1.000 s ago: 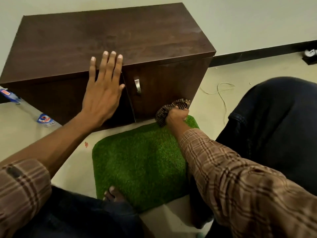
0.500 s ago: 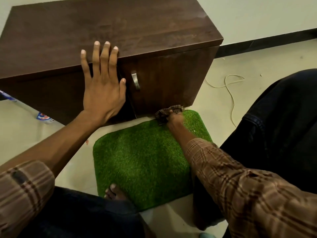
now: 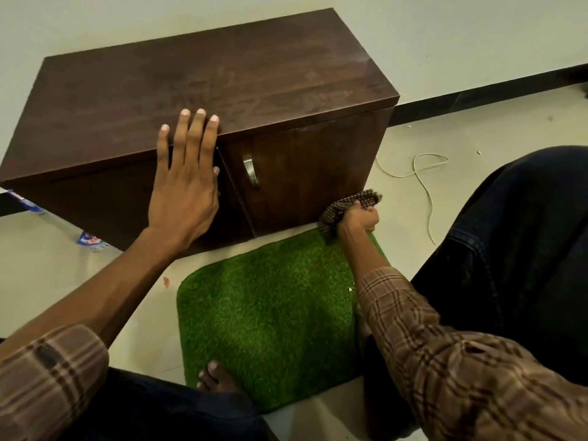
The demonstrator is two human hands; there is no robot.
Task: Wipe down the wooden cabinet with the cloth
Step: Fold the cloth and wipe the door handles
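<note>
- The wooden cabinet [image 3: 203, 87] is seen on the floor against the wall, just behind the green mat [image 3: 270, 316].
- It is braced by the left hand [image 3: 184, 192], laid flat on the left door with fingers [image 3: 194, 135] straight and slightly apart, tips reaching over the top edge.
- The checked cloth [image 3: 348, 206] is bunched in the right hand [image 3: 361, 216], fingers clamped round it.
- Since half a second ago the cloth has been carried right along the right door's foot to its lower right corner.
- That bottom strip is judged nearly covered; the top's state cannot be told.
</note>
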